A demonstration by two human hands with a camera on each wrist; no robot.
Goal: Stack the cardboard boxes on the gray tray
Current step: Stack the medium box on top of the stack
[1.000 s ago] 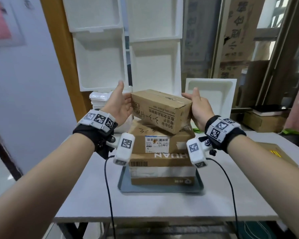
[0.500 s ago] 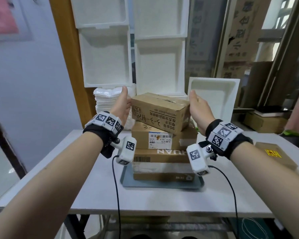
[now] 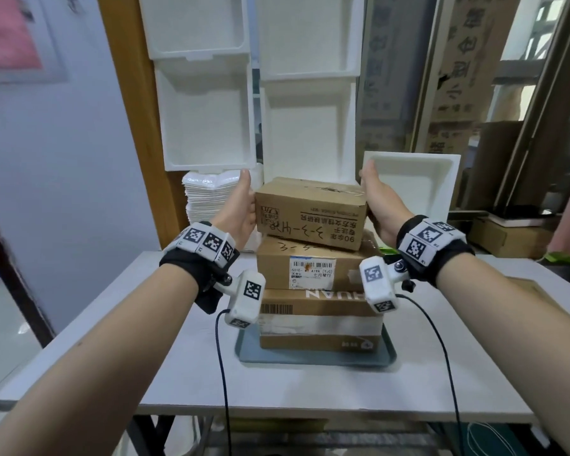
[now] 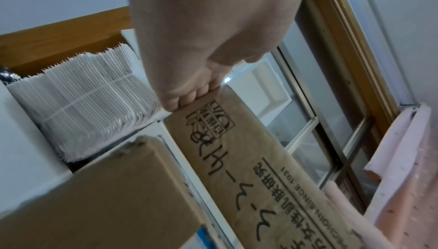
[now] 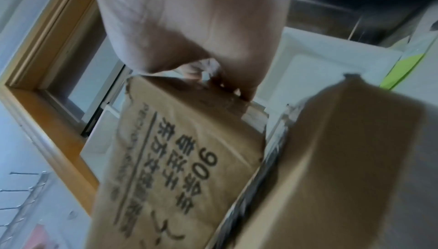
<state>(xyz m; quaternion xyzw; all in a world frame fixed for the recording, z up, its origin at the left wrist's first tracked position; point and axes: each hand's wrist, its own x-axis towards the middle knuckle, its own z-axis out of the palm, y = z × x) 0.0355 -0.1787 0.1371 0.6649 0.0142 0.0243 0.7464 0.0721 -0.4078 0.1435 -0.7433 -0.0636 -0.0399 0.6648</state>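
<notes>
A gray tray on the white table carries a stack of cardboard boxes: a bottom box and a labelled middle box. The printed top box lies over the middle box, turned slightly. I cannot tell whether it rests fully on it. My left hand presses flat on its left end, thumb pointing up. My right hand presses on its right end, thumb up too. The fingers are mostly hidden behind the box.
White foam trays stand against the wall behind the stack. A pile of white bags sits at the back left, a foam tray leans at the back right. The table has bare surface on both sides of the tray.
The top box, tilted and held higher a second ago, has come down and levelled over the middle box. Both hands stayed on its ends.
</notes>
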